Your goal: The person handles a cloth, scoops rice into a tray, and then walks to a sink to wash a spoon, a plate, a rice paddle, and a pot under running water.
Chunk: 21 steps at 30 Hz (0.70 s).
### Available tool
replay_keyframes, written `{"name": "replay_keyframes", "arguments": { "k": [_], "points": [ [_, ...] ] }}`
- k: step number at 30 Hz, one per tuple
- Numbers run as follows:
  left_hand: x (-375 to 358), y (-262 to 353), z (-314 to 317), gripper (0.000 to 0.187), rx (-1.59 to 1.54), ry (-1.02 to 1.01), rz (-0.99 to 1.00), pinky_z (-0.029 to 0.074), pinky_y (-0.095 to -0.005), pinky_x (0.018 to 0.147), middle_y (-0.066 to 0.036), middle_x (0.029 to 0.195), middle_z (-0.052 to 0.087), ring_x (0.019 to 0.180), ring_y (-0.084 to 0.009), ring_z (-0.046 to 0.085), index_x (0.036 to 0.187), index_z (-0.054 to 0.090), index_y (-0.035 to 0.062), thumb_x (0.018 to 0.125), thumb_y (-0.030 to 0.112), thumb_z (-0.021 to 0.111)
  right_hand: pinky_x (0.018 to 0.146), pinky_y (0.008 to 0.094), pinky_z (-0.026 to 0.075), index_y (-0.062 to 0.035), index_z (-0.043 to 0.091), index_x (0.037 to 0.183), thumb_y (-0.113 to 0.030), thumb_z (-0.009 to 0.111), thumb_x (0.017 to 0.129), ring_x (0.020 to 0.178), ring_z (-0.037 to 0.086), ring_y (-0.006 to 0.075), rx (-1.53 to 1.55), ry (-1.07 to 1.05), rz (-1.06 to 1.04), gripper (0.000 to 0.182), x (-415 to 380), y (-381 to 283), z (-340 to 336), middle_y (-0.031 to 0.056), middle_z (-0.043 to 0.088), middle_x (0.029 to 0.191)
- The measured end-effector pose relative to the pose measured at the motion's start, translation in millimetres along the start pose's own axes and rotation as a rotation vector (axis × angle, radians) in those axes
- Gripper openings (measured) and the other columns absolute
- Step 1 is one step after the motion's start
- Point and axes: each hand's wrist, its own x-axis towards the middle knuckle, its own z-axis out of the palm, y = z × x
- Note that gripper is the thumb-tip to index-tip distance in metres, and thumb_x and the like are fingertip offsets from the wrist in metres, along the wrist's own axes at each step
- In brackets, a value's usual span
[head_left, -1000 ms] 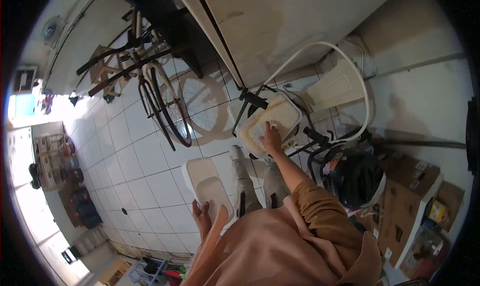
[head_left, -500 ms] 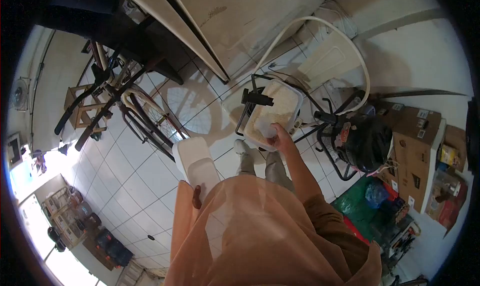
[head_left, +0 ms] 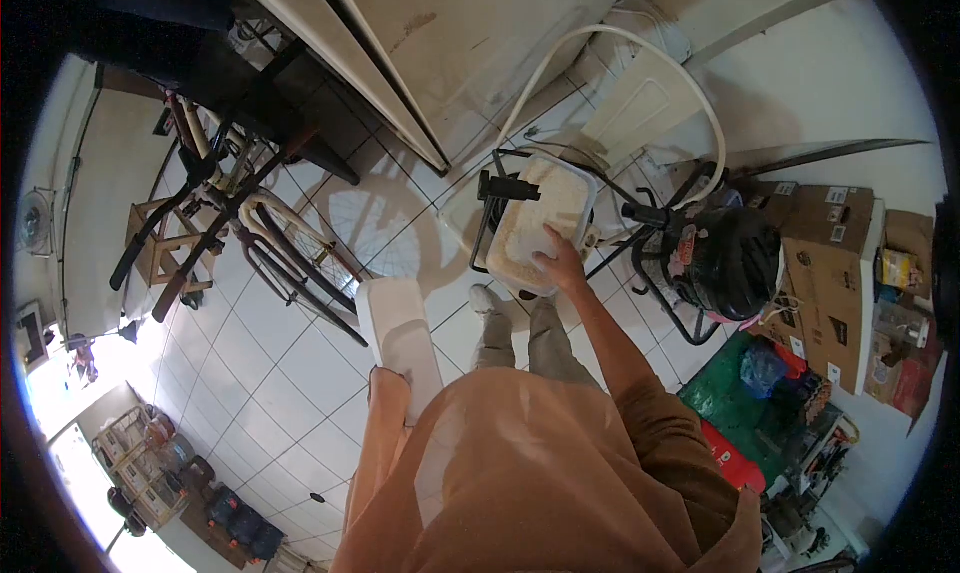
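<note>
A white plastic container of rice (head_left: 548,198) sits on a black metal frame in front of my feet. My right hand (head_left: 562,265) reaches into its near end, fingers closed on what looks like a small clear cup (head_left: 545,241) pressed into the rice. At my left side I hold the container's white lid (head_left: 398,328) upright by its lower end. My left hand (head_left: 380,376) grips it there and is almost wholly hidden by my orange sleeve.
Bicycles (head_left: 265,238) lean at the left on the white tiled floor. A black frame with handles (head_left: 655,216) surrounds the container. A black helmet-like object (head_left: 725,258), cardboard boxes (head_left: 835,273) and a green mat (head_left: 735,393) crowd the right. A white hose (head_left: 640,35) loops behind.
My right hand lifted a clear cup at the container's near edge, then pushed it back into the rice. My view tilted down and the lid now stands closer to my body.
</note>
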Motion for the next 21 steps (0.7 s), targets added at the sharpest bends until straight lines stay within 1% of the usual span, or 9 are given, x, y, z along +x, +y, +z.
{"name": "replay_keyframes", "arguments": {
  "k": [3,6,9,11,12,15,17,18,21],
  "points": [
    [-29.9,21.2,25.2,0.031,-0.192,0.057,0.065,0.048,-0.0320,0.070,-0.008,0.095,0.058,0.083,-0.0179,0.057,0.114,0.048,0.0067,0.088,0.023,0.042,0.090,0.0351,0.036,-0.0086,0.044,0.121,-0.017,0.066,0.062,0.104,0.046,0.0312,-0.127,0.049,-0.198,0.063,3.5,4.3,-3.1,0.0180,0.050,0.107],
    [-58.2,54.5,68.5,0.030,-0.418,0.238,0.019,0.049,-0.0314,0.066,-0.009,0.093,0.057,0.083,-0.0165,0.056,0.114,0.047,0.0058,0.088,0.020,0.042,0.089,0.0385,0.037,-0.0056,0.044,0.119,-0.013,0.067,0.061,0.104,0.044,0.0328,-0.386,-0.266,-0.144,0.063,0.1,-27.7,-15.7,0.0181,0.049,0.107],
    [-69.0,66.5,66.3,0.045,-0.519,0.111,-0.143,0.048,-0.0342,0.074,-0.008,0.103,0.053,0.086,-0.0198,0.055,0.130,0.032,0.0153,0.087,0.018,0.045,0.088,0.0394,0.038,-0.0049,0.046,0.116,-0.010,0.068,0.062,0.103,0.044,0.0333,-0.226,0.215,-0.342,0.058,-19.3,-44.7,-15.6,0.0170,0.049,0.108],
    [-75.5,67.0,77.8,0.042,-0.251,0.200,-0.016,0.049,-0.0319,0.070,-0.007,0.098,0.055,0.082,-0.0178,0.056,0.127,0.035,0.0127,0.087,0.017,0.045,0.088,0.0391,0.038,-0.0054,0.046,0.116,-0.010,0.068,0.063,0.103,0.044,0.0331,-0.337,0.081,-0.265,0.057,-31.6,-22.4,-7.6,0.0162,0.049,0.108],
    [-75.1,69.3,84.1,0.041,-0.122,0.241,0.055,0.049,-0.0307,0.069,-0.007,0.096,0.055,0.080,-0.0167,0.056,0.126,0.036,0.0114,0.087,0.016,0.046,0.088,0.0390,0.038,-0.0057,0.046,0.116,-0.010,0.068,0.064,0.103,0.044,0.0329,-0.392,0.018,-0.232,0.056,-35.4,-25.2,-10.3,0.0158,0.049,0.109],
    [-74.6,90.3,84.9,0.033,0.199,0.106,0.069,0.046,-0.0264,0.060,-0.005,0.088,0.056,0.071,-0.0131,0.054,0.118,0.042,0.0057,0.086,0.012,0.046,0.089,0.0395,0.038,-0.0058,0.047,0.114,-0.009,0.066,0.067,0.104,0.044,0.0327,-0.296,0.282,-0.391,0.051,-53.2,-30.7,-20.7,0.0158,0.048,0.109],
    [-75.6,88.9,84.1,0.028,0.390,0.126,0.150,0.043,-0.0247,0.055,-0.004,0.081,0.056,0.065,-0.0114,0.052,0.112,0.045,0.0036,0.085,0.010,0.046,0.089,0.0396,0.039,-0.0054,0.046,0.114,-0.008,0.066,0.067,0.105,0.044,0.0332,-0.350,0.149,-0.341,0.051,-65.5,-7.0,-13.2,0.0156,0.048,0.110],
    [-70.0,88.7,86.0,0.025,0.477,0.133,0.204,0.042,-0.0238,0.052,-0.003,0.078,0.055,0.062,-0.0105,0.050,0.109,0.047,0.0025,0.085,0.009,0.046,0.088,0.0396,0.039,-0.0052,0.046,0.115,-0.007,0.065,0.067,0.105,0.043,0.0335,-0.380,0.092,-0.327,0.051,-63.9,-9.7,-18.0,0.0155,0.048,0.110],
    [-60.1,81.3,75.8,0.024,0.490,0.076,0.182,0.040,-0.0230,0.050,-0.003,0.076,0.055,0.061,-0.0096,0.049,0.108,0.048,0.0022,0.084,0.009,0.047,0.088,0.0395,0.040,-0.0047,0.046,0.114,-0.006,0.065,0.067,0.105,0.044,0.0334,-0.225,0.296,-0.444,0.051,-71.6,-17.8,-27.7,0.0148,0.048,0.110]
  ]
}}
